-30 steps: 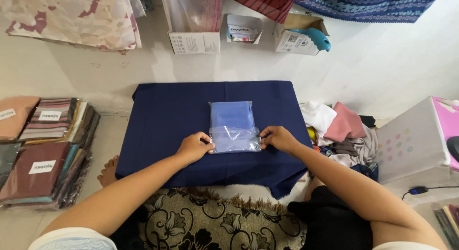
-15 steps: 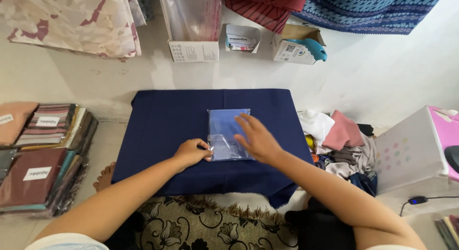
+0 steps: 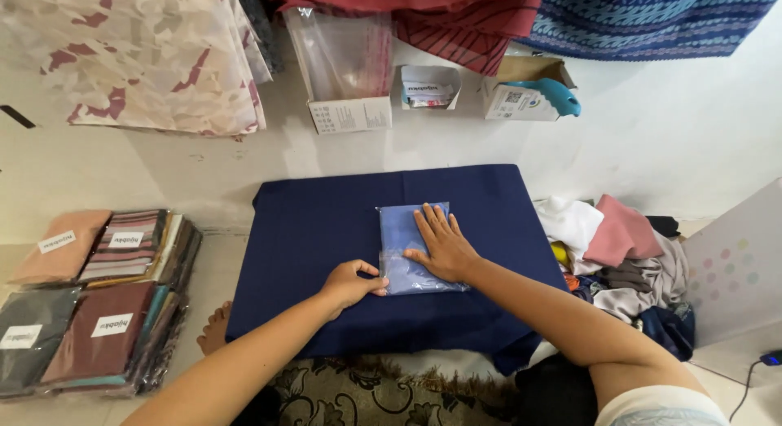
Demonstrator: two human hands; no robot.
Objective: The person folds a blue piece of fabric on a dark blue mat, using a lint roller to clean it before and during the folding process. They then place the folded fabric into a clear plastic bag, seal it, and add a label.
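Pressed flat under the open right hand (image 3: 441, 245) – a bagged blue cloth (image 3: 405, 239) at the middle of the navy-draped counter (image 3: 318, 230); left hand (image 3: 349, 284) pinching its near-left edge. Risk: slick plastic sliding, creasing the fold inside.

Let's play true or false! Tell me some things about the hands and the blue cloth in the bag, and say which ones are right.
1. The right hand lies flat on the bagged blue cloth. True.
2. The left hand is up in the air. False: it touches the bag's near left corner.
3. The bag lies on a dark blue table cover. True.
4. The packed cloth stacks sit to the right. False: they are on the left.
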